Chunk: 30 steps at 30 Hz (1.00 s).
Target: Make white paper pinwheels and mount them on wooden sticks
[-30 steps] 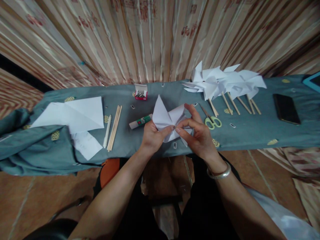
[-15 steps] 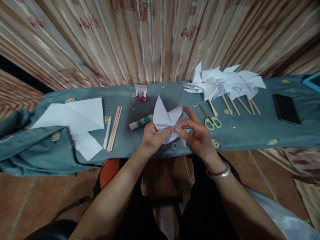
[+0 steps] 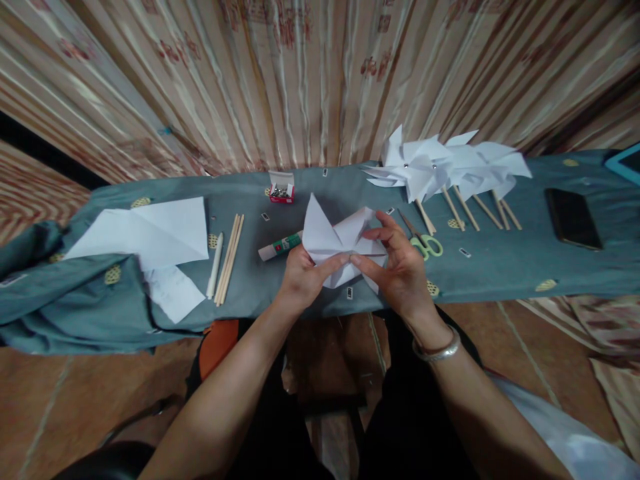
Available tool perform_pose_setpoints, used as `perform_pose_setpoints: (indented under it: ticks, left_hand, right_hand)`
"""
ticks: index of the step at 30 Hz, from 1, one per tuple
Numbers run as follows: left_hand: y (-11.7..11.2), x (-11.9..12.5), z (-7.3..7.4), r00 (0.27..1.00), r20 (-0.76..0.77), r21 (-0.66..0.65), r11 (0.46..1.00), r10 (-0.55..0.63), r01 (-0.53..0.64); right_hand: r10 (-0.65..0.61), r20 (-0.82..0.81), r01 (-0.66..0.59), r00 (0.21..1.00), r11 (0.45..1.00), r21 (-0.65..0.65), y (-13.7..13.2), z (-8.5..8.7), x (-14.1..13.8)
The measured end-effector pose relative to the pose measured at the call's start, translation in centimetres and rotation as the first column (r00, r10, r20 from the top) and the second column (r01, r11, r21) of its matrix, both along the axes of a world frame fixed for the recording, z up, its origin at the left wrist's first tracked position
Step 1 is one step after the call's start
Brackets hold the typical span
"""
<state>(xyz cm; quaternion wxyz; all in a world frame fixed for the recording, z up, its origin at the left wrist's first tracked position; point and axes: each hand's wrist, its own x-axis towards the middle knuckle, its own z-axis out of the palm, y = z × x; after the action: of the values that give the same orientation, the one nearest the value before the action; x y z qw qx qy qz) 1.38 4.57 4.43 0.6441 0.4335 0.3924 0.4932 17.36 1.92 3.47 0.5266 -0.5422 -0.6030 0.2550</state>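
Note:
A white folded paper pinwheel head (image 3: 336,239) is held over the near edge of the teal cloth (image 3: 500,267). My left hand (image 3: 305,277) pinches its centre from the left, thumb and fingers closed on the paper. My right hand (image 3: 400,263) grips it from the right, with a finger pressing one folded corner toward the centre. A silver bangle (image 3: 435,348) sits on my right wrist. A glue stick (image 3: 281,245) lies just left of the paper, and green-handled scissors (image 3: 423,241) lie just right of my right hand.
Finished white pinwheels on wooden sticks (image 3: 440,170) lie at the back right. A black phone (image 3: 573,218) rests further right. White paper sheets (image 3: 150,233), wooden sticks (image 3: 230,257) and a white pen (image 3: 215,263) lie left. A small red pin box (image 3: 281,190) sits behind.
My right hand has shifted slightly up and its fingers have spread over a paper corner. The pinwheel head has tilted a little. My left hand keeps its pinch.

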Motion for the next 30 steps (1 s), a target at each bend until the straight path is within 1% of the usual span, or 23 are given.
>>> perform_pose_setpoints:
  ticks: [4,9,11,14,18,22,25,30]
  left_hand:
    - [0.0,0.0,0.1,1.0,0.014,-0.007,1.0,0.008,-0.008]
    - [0.0,-0.1,0.0,1.0,-0.004,0.001,1.0,0.017,-0.017]
    - [0.1,-0.1,-0.1,1.0,-0.006,0.005,1.0,0.016,-0.016]
    - [0.1,-0.1,-0.1,1.0,-0.013,-0.003,1.0,0.007,-0.007]
    - [0.0,-0.1,0.0,1.0,-0.005,-0.005,1.0,0.003,-0.003]
    - [0.0,-0.1,0.0,1.0,-0.011,-0.004,1.0,0.006,-0.006]
    - [0.0,-0.1,0.0,1.0,-0.006,-0.011,1.0,-0.002,0.002]
    - [-0.1,-0.1,0.0,1.0,0.006,-0.036,0.999,-0.006,0.006]
  right_hand:
    - [-0.048,-0.008,0.048,0.999,0.999,0.001,0.1,-0.5,-0.1]
    - [-0.035,-0.161,0.033,0.986,0.999,-0.01,0.4,-0.4,-0.4]
    - [-0.03,-0.222,0.02,0.975,0.999,-0.043,0.4,-0.4,-0.5]
    - [-0.041,-0.301,0.002,0.953,0.992,-0.128,0.3,-0.3,-0.6]
    - [-0.057,-0.363,-0.016,0.93,0.98,-0.196,0.1,0.2,-0.5]
    - [-0.037,-0.374,-0.067,0.927,0.964,-0.259,-0.1,1.0,-0.4]
    - [-0.042,-0.363,-0.074,0.931,0.951,-0.3,-0.2,1.5,-0.3]
    - [-0.028,-0.387,-0.101,0.922,0.945,-0.311,-0.3,1.8,-0.1]
